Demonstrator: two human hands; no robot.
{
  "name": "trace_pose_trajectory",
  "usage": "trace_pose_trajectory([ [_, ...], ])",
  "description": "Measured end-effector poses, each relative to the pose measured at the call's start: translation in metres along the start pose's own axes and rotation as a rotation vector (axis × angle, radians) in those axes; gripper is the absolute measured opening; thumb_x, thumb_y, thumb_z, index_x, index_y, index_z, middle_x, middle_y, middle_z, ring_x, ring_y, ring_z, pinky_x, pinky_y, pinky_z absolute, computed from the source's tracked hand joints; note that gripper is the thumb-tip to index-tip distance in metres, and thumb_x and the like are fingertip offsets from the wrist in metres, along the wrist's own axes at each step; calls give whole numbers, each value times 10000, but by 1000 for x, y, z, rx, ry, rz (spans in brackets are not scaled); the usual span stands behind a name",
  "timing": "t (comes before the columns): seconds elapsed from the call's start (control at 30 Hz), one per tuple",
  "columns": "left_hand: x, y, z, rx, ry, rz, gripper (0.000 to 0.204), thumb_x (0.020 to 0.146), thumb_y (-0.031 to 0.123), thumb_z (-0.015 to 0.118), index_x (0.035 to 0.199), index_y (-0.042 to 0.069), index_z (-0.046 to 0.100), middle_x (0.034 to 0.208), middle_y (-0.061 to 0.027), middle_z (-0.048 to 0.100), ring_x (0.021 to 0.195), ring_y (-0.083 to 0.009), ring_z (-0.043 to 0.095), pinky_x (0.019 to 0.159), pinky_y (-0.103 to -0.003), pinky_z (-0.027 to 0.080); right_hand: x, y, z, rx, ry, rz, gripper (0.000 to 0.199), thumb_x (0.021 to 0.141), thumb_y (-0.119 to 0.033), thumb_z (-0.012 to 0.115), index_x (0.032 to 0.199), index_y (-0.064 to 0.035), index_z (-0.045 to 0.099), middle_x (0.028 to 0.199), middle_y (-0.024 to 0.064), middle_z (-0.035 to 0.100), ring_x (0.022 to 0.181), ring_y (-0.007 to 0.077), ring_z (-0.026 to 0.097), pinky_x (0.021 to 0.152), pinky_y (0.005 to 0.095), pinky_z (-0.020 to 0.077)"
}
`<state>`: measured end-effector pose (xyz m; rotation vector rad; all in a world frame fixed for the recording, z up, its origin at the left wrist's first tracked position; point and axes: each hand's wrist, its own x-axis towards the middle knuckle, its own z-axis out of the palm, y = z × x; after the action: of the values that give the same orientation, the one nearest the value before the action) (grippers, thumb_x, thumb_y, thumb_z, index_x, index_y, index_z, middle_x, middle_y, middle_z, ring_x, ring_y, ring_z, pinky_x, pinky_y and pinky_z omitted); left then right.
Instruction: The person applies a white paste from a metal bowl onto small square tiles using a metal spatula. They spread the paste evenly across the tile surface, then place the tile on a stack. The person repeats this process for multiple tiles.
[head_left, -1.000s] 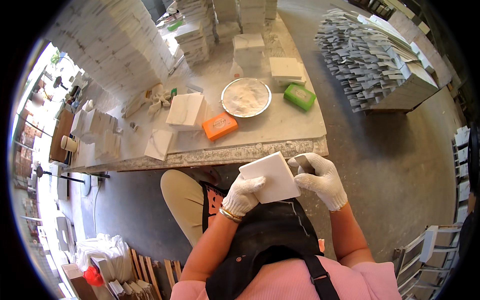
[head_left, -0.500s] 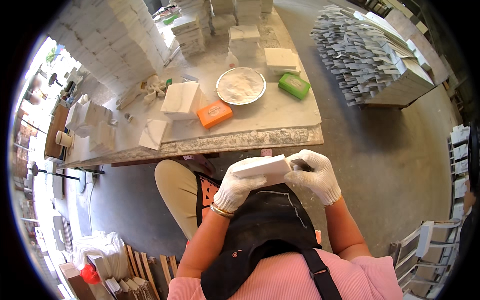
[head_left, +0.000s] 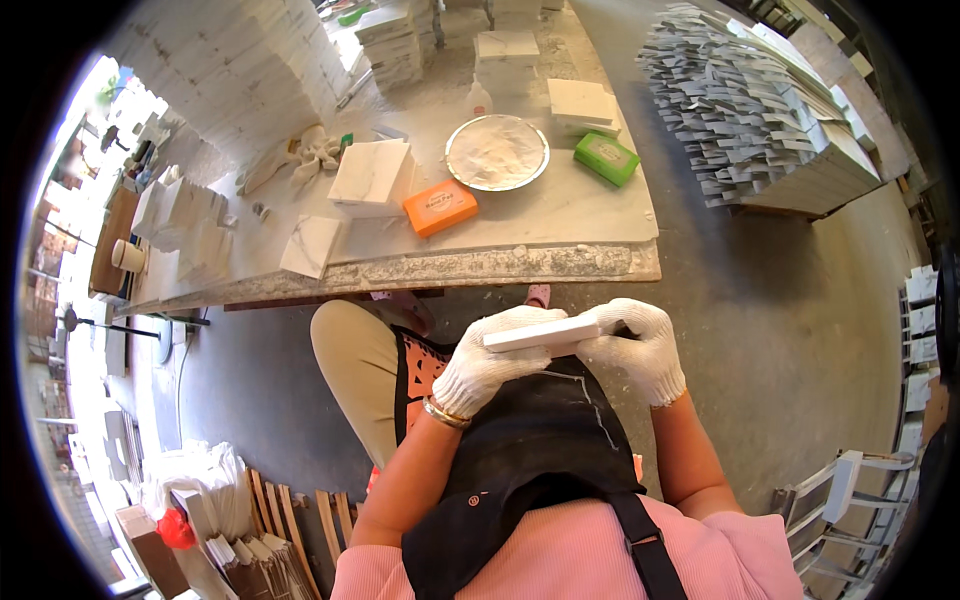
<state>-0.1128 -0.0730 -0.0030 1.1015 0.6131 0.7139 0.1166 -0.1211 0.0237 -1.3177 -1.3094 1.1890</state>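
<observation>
The white-gloved left hand (head_left: 488, 362) is gripping a flat, straight-edged white tile (head_left: 542, 334), the half-curled, white-gloved right hand (head_left: 640, 352) touching its end, any further hold unclear.

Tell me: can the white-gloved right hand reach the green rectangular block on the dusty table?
Probably yes, with a forward stretch: nothing visible stands between the right hand and the green block, though this hand touches the flat white tile.

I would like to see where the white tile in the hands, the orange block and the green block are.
White tile (head_left: 541, 334), head view: long narrow edge.
Orange block (head_left: 440, 205), head view: top face.
Green block (head_left: 606, 154), head view: top face.
</observation>
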Motion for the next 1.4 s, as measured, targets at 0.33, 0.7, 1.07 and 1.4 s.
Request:
trace_pose_trajectory([
  [0.33,-12,-18,-21,-383,-203,30,930,706,324,878,1454,-41,462,1509,-155,487,1417,-265,437,1198,-414,280,6,2,-3,27,49,-51,298,705,-198,788,873,35,708,806,61,667,728,127,602,660,265,469],
  [0.7,-1,-43,-27,-512,-278,-299,1026,853,753,579,1520,3,368,1346,-199,564,1081,-251,616,793,-339,547,6,13,0,226,-8,-64,244,646,-104,820,846,16,748,818,68,697,754,134,626,683,269,474],
  [1.07,-4,-24,-11,-676,86,-45,744,896,145,741,1505,-54,362,1413,-146,556,1240,-213,594,1053,-356,483,23,13,12,259,95,102,396,848,-126,735,1189,60,663,740,-14,575,645,75,519,592,219,399],
  [1.4,-11,-23,-15,-416,373,110,686,942,43,614,1538,-62,292,1470,-160,498,1323,-218,519,1116,-346,407,16,35,22,382,194,277,358,983,-218,634,1210,58,642,685,-6,543,575,70,458,534,224,343],
])
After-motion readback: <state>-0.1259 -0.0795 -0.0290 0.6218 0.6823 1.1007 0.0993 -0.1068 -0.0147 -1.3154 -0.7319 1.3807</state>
